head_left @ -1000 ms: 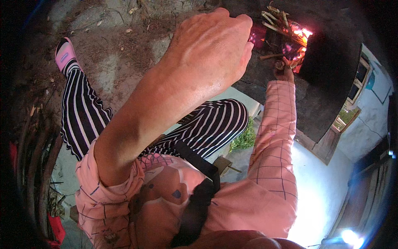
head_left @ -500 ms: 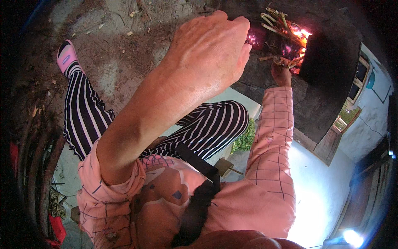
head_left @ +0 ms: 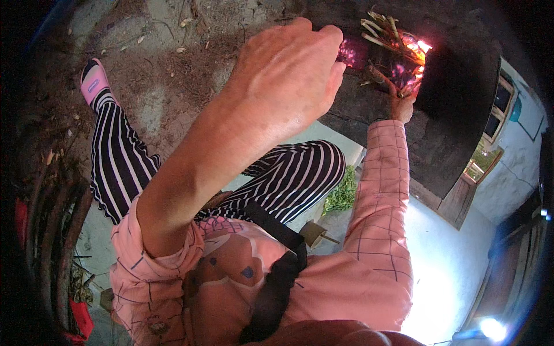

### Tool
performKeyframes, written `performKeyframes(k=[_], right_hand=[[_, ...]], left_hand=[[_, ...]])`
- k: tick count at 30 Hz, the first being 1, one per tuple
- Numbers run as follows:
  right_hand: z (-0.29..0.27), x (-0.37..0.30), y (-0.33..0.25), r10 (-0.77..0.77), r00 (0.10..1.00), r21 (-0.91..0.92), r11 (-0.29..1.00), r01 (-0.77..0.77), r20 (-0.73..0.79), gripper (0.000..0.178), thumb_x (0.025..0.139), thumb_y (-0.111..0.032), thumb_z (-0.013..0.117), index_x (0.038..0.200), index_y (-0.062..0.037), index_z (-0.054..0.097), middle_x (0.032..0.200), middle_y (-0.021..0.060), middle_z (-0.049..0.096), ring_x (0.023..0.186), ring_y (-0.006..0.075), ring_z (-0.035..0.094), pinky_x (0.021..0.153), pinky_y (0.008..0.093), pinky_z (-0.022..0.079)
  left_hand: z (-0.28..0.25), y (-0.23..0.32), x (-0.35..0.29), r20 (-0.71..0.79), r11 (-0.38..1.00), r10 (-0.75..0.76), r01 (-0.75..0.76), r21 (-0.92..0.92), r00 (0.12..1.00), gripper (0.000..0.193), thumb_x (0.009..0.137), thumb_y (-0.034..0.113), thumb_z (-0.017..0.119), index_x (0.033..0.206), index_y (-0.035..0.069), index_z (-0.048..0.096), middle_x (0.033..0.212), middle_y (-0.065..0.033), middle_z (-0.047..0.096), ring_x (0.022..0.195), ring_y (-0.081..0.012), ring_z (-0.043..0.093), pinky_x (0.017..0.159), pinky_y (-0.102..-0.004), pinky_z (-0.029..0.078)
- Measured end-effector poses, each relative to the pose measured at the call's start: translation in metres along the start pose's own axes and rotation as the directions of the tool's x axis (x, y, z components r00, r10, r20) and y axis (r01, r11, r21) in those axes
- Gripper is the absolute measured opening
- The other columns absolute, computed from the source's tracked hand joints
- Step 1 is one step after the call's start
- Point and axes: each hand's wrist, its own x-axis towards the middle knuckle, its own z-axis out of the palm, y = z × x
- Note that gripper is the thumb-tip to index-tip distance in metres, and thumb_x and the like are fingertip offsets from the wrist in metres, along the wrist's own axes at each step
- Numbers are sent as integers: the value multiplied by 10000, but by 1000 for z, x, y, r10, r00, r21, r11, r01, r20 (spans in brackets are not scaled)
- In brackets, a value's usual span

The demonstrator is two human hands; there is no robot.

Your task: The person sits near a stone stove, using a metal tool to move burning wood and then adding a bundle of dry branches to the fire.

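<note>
My left hand is raised at the upper middle, its back toward the view and its fingers curled closed. Whatever they hold, if anything, is hidden beneath the hand. My right hand reaches to the fire opening at the upper right, fingers closed around the near end of a stick. Just beyond it, orange flames and glowing embers burn in the opening. A bundle of thin dry sticks pokes out of the fire on its far side. Pink embers show beside my left fingers.
A dark stove wall surrounds the fire on the right. Thick branches are stacked at the left, near a red object. Green leaves lie by my bent knee, close to a small brown stool-like block. Twigs litter the dirt floor.
My right hand has shifted slightly right and back, and the stick in it has turned to a steeper slant. My left hand has barely moved.
</note>
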Motion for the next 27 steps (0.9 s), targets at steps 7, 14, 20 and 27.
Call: performKeyframes(k=[7, 14, 20, 27], right_hand=[[36, -17, 7, 116, 711, 582, 491, -648, 694, 671, 863, -673, 521, 814, -21, 669, 756, 84, 672, 529, 117, 562, 428, 228, 417], [60, -7, -45, -70, 628, 632, 49, -774, 775, 631, 857, -717, 472, 1086, -144, 605, 772, 82, 672, 516, 136, 567, 391, 242, 408], [94, 7, -59, 67, 599, 601, -20, -799, 798, 586, 844, -652, 560, 1069, -119, 654, 812, 74, 665, 576, 176, 582, 485, 293, 456], [71, -16, -56, 337, 857, 646, 563, -515, 390, 767, 794, -579, 618, 997, 160, 646, 966, 160, 686, 815, 254, 649, 737, 364, 504]], left_hand=[[2, -4, 3, 32, 1000, -1, 1, 9, 999, 269, 864, 245, 630, 1021, 34, 575, 910, -196, 591, 874, -414, 579, 739, -475, 461], [2, -11, 1, 67, 999, 3, -6, 43, 998, 272, 866, 251, 625, 1010, 26, 573, 905, -198, 589, 877, -409, 582, 739, -466, 455], [2, -14, 0, 52, 998, -5, 2, 60, 999, 263, 872, 250, 614, 995, 21, 571, 883, -201, 579, 865, -412, 579, 741, -478, 450], [-2, -13, -1, 56, 997, 5, -10, 76, 998, 260, 871, 246, 611, 987, 18, 569, 876, -200, 574, 860, -414, 570, 739, -482, 443]])
